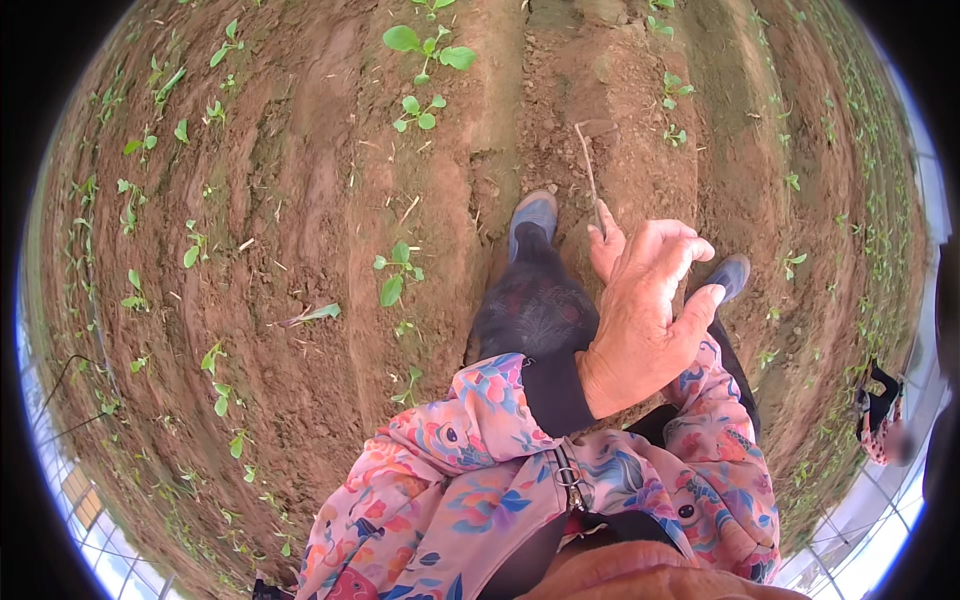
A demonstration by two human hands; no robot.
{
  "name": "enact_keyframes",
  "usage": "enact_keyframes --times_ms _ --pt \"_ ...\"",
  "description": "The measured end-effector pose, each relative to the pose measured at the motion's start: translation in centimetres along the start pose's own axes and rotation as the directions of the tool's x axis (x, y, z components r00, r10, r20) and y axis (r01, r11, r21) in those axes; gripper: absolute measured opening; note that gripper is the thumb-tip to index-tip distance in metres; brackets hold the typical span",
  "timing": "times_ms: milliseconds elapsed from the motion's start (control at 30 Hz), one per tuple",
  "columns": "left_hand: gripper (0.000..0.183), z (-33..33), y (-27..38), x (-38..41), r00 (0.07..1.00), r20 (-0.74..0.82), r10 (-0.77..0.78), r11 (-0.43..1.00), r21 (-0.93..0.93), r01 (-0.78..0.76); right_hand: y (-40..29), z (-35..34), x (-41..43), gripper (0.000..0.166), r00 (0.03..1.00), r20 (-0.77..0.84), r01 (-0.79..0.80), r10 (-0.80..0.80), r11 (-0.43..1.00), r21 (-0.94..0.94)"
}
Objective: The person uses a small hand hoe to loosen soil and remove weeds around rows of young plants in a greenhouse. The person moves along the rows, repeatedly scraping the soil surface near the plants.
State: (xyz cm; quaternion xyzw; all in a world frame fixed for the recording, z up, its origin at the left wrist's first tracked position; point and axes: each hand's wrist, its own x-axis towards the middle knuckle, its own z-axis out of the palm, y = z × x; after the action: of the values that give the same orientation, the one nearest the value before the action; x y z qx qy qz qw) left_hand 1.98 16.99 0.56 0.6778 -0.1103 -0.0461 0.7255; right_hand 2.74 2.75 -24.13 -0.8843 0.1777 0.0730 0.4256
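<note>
My left hand (649, 322) reaches across in front of my body, its fingers bent and apart, with nothing visible in it. Partly behind it, my right hand (607, 247) is closed on the handle of a small hand hoe (587, 161), the index finger laid along it. The hoe's thin shaft points away from me, and its blade lies at the loose brown soil (555, 90) between planted rows. Leafy seedlings (398, 274) stand left of my legs, with a larger seedling (429, 51) farther ahead. Small seedlings (673, 88) grow ahead and to the right of the blade.
My shoes (534, 217) stand on the soil, one on each side of the hands. More seedling rows (196, 244) run along the left and right. A cut leaf (319, 313) lies on the ground. Another person (879, 409) is bent over near the right edge.
</note>
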Motion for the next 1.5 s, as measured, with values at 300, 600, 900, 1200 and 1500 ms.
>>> enact_keyframes --times_ms 300,600,900,1200,1500 --pt "0.025 1.4 -0.3 0.3 0.999 -0.036 0.025 0.998 -0.051 -0.027 -0.3 1.4 7.8 0.045 0.999 0.039 -0.031 0.025 0.987 0.158" --pt "0.033 0.8 0.3 1.0 0.986 -0.142 0.086 0.993 -0.068 -0.096 0.6 -0.3 5.8 0.039 0.983 -0.078 0.150 -0.165 0.975 -0.166" --pt "0.051 -2.6 -1.2 1.8 0.803 -0.594 0.039 0.990 -0.087 -0.112 -18.1 -6.7 -0.9 0.029 0.993 0.105 0.005 -0.054 0.911 0.413" --pt "0.018 -10.6 -2.0 3.0 0.825 -0.485 -0.290 0.626 -0.748 -0.219 -29.1 -2.8 -6.5 0.041 0.733 0.302 0.491 -0.610 0.781 0.385" --pt "0.019 -28.9 -15.3 8.0 0.725 -0.474 -0.500 0.855 -0.403 0.327 -26.9 -6.3 -12.5 0.049 0.470 0.461 0.724 -0.753 0.627 0.286"
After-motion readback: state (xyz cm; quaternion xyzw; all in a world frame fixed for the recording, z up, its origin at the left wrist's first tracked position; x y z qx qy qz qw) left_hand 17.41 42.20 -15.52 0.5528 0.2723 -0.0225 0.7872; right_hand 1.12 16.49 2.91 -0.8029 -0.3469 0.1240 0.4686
